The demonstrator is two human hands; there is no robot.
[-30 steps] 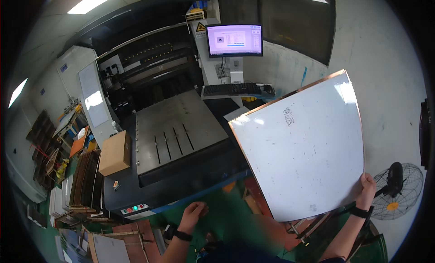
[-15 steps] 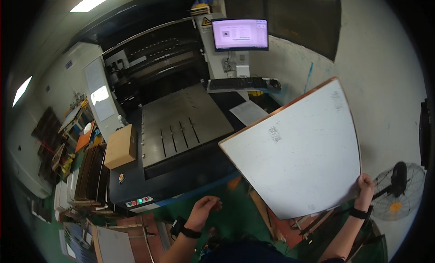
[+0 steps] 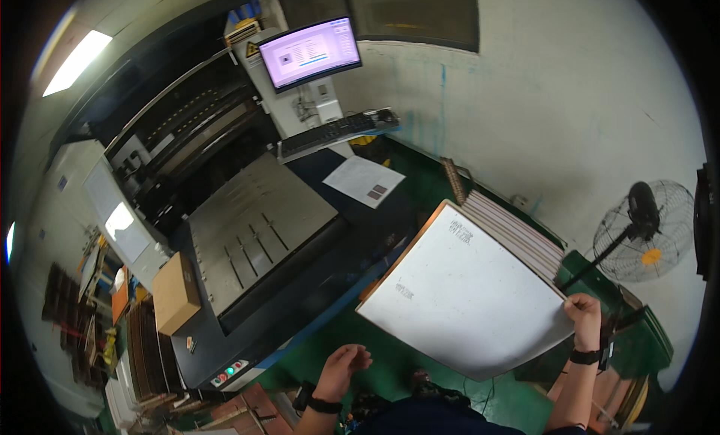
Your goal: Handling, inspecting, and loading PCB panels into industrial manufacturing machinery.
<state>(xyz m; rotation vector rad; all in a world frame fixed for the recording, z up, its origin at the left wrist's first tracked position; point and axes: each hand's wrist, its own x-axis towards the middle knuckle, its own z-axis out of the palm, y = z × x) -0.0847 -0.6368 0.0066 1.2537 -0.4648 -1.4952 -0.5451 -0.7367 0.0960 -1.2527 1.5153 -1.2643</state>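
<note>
A large white framed panel (image 3: 469,300) with a thin brownish edge hangs tilted in front of me on the right. Small dark printed patches show near its far and left corners. My right hand (image 3: 583,319) is closed on its right corner, thumb on the white face. Well left of the panel, my left hand (image 3: 343,371) is held up with nothing in it, its fingers loosely bent. Behind the panel's far right edge, several similar thin panels (image 3: 514,229) stand in a row by the wall.
A machine with a slotted metal bed (image 3: 262,217) stands at left, carrying a cardboard box (image 3: 176,292) and a paper sheet (image 3: 365,180). A monitor (image 3: 311,52) and keyboard (image 3: 330,133) sit beyond it. At right stands a fan (image 3: 645,229); more boards (image 3: 146,337) lean at far left.
My view has turned right. The panel has come down and tilted flatter, nearer the row of panels, still in my right hand. My left hand stays raised, holding nothing.
</note>
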